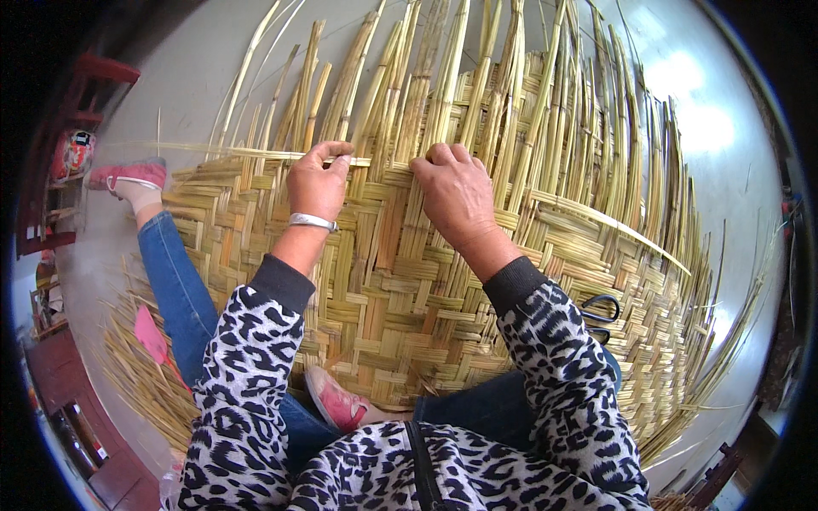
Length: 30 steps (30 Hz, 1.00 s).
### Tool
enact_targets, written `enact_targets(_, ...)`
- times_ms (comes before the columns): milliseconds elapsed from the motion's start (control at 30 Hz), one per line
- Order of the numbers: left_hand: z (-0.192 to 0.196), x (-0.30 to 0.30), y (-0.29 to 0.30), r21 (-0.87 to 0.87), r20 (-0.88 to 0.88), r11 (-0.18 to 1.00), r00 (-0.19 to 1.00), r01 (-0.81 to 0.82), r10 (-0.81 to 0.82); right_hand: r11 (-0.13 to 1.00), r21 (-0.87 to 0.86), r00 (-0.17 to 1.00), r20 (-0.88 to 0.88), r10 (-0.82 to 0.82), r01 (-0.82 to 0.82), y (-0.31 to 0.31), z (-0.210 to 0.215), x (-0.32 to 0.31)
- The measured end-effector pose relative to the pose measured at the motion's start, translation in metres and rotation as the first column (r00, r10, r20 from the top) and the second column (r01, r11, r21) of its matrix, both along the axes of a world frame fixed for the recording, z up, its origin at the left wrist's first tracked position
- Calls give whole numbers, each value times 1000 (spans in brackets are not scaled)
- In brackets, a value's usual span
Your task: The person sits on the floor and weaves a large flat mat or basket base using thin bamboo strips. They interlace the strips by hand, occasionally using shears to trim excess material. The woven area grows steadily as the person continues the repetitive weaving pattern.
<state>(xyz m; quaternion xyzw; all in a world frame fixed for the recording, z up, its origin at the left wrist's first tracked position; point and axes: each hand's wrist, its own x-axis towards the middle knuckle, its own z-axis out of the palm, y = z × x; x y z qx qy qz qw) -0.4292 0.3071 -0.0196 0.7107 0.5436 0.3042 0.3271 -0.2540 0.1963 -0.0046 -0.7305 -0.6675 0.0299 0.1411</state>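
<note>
A woven mat (375, 294) of flat yellow-green reed strips spreads over the floor in front of me, with loose upright strips (443, 85) fanning out from its far edge. Along that edge runs a thin crosswise reed strip (256, 154). My left hand (317, 189) pinches it between thumb and fingers. Just to the right, my right hand (460, 192) is closed with curled fingers on the reed strips at the same edge; its fingertips are partly hidden. Another pale strip (609, 223) lies slantwise across the right part of the weave.
Black-handled scissors (601, 308) lie on the mat beside my right sleeve. My legs stretch over the mat, with a pink shoe (128, 176) at the far left. A pink piece (150, 335) lies on loose strips at left. Red wooden furniture (64, 383) stands along the left side.
</note>
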Motion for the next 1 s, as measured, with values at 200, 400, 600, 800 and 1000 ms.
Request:
enact_targets(200, 12, -29, 20, -445, 511, 895, 832, 42, 215, 997, -78, 999, 27, 19, -17, 2, 19, -5)
enact_targets(400, 23, -82, 41, -543, 690, 830, 633, 131, 351, 996, 15, 978, -189, 92, -91, 48, 22, -49)
enact_targets(600, 27, -99, 58, -489, 774, 803, 595, 340, 219, 994, -111, 982, -187, -8, -13, 86, 16, -72)
enact_targets(800, 14, -70, 97, -473, 692, 784, 720, 401, 50, 986, -21, 939, -300, -166, 167, 89, 16, -73)
enact_targets(1000, 1, -24, 126, -371, 62, 874, 947, 315, -315, 951, -95, 795, -528, -300, 296, 89, 13, -70)
